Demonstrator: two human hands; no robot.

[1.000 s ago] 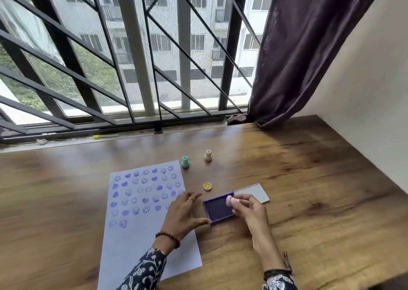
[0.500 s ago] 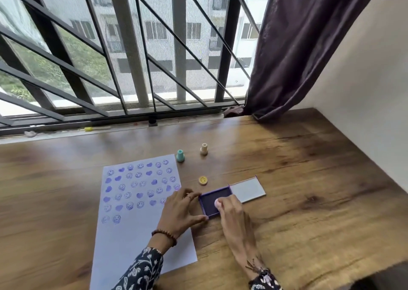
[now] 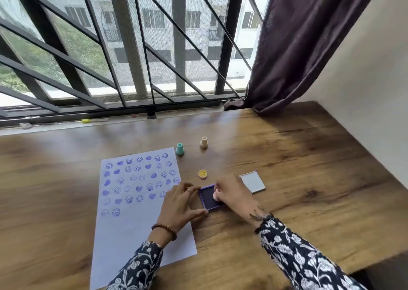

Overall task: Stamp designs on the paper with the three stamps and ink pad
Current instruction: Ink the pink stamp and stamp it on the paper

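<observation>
On the wooden table, the paper with purple prints lies leftmost, and the left hand rests across its right edge, fingers spread, thumb against the ink pad. Over the pad, the right hand pinches a pink stamp pressed onto the ink, with teal stamp and beige stamp standing apart behind and bare wood rightward.
</observation>
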